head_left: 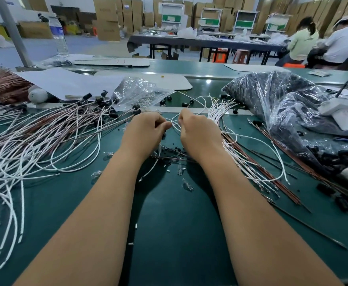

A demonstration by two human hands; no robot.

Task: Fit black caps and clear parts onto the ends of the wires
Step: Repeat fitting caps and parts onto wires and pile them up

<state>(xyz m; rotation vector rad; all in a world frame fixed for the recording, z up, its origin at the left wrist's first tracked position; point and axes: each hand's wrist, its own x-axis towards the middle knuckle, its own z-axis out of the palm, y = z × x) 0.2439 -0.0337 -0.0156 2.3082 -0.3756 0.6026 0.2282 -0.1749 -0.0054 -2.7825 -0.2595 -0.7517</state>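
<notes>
From the head camera, both hands are out over the green bench [175, 213], close together near its middle. The left hand [146, 131] has its fingers curled in, thumb and fingertips pinching something small at the end of a thin white wire [176, 125]; what the pinched piece is, I cannot tell, as the fingers hide it. The right hand [198, 133] is likewise curled, gripping the same looping wire just beside the left.

To the left lies the finished pile [45, 137], a broad sprawl of white and pinkish leads, their far ends carrying black caps [105, 99]. To the right, a fan of bare wires [241, 159] waits, touching the right wrist. Far right, a large plastic bag [288, 112] bulges with black parts; a smaller clear bag [138, 91] sits beyond the hands. Small clear parts [180, 169] are scattered on the near bench.

I'd judge the wire light and limp, prone to spring away, so it wants holding right near its tip. The clear pieces look glassy and likely fragile and slippery: a gentle pinch by the body suits them. The caps seem sturdy enough to push on firmly.

Counting: two hands, two bags, roughly five loose clear parts visible, and wires far too many to count on either side.
</notes>
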